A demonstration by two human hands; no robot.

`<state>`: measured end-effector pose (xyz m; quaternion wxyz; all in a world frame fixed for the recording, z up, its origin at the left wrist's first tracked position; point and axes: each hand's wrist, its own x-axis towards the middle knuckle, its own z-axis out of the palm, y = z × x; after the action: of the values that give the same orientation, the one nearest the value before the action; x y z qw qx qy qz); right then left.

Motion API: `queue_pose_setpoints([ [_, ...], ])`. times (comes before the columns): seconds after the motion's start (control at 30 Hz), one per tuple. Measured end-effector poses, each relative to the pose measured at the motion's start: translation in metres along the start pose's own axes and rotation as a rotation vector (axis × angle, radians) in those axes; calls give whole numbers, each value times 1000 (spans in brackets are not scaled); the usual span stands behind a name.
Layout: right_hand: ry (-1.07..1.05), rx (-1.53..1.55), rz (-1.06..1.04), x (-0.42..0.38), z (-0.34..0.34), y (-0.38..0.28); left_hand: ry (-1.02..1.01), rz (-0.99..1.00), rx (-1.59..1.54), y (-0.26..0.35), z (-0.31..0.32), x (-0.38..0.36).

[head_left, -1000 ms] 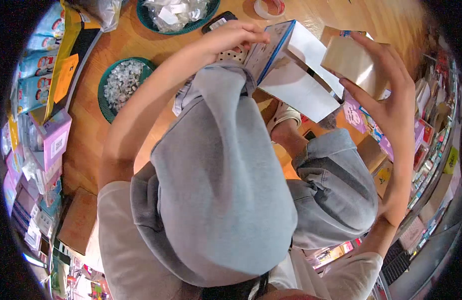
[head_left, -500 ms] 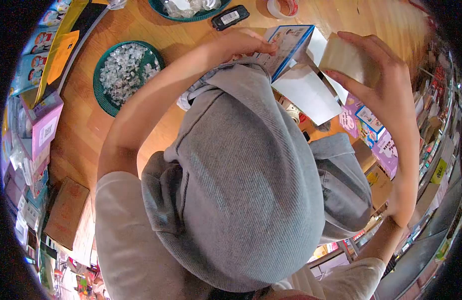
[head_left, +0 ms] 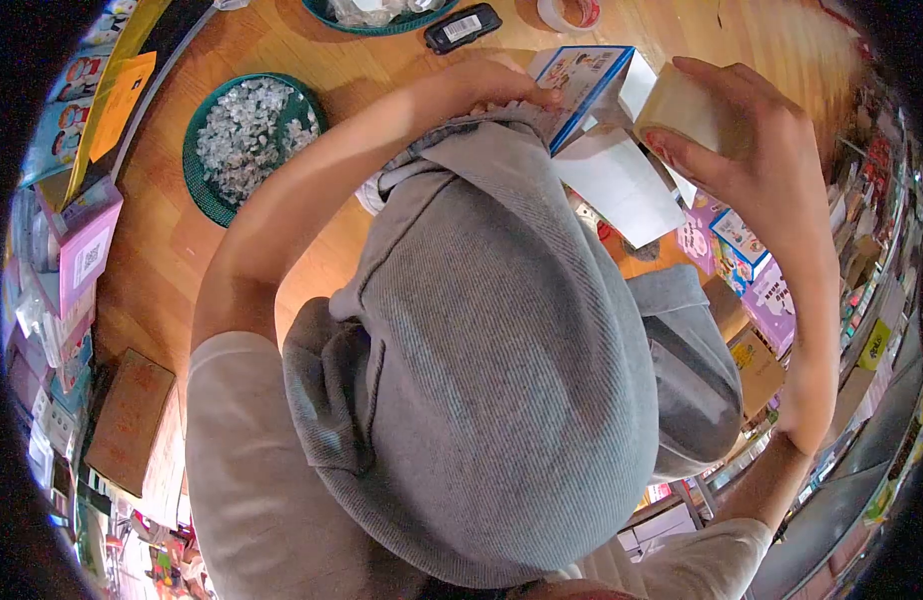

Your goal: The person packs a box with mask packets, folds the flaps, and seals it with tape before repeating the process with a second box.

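My left hand (head_left: 507,85) is closed on the left side of a blue-edged printed box (head_left: 582,80). White inner flaps (head_left: 627,185) stick out from the box toward the lower right. In my right hand (head_left: 762,130) is a wide roll of clear tape (head_left: 687,110), its fingers wrapped round the roll, close to the box's right side. My denim-covered knee (head_left: 502,300) hides the area below the box.
Green baskets of clear pieces (head_left: 197,165) and plastic bags (head_left: 382,28) stand on the wooden floor. Near them lie a black object (head_left: 462,28) and a tape roll (head_left: 570,14). Packages line the left; purple boxes (head_left: 767,300) and a brown carton (head_left: 132,420) are lower down.
The box has tilted slightly, and its flaps have shifted a little. My right fingers have curled further round the tape roll.
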<state>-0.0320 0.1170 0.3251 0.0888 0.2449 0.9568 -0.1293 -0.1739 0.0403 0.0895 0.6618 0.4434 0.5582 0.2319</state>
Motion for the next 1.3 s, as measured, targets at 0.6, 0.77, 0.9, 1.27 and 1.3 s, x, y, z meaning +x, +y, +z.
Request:
queue_pose_setpoints([
  [0.6, -74, -13, 95, 2, 0, -2, -43, 44, -237, -13, 8, 10],
  [0.77, -20, -30, 39, 1, 3, 0, 95, 98, -79, -18, 14, 14],
  [0.9, -58, -24, 88, 2, 3, -3, 30, 198, -174, -41, 22, 24],
  [1.27, -46, 8, 63, 2, 3, -2, 295, 127, -411, -19, 39, 49],
  [1.3, -52, -5, 58, 3, 3, -2, 409, 137, -424, -8, 45, 49],
])
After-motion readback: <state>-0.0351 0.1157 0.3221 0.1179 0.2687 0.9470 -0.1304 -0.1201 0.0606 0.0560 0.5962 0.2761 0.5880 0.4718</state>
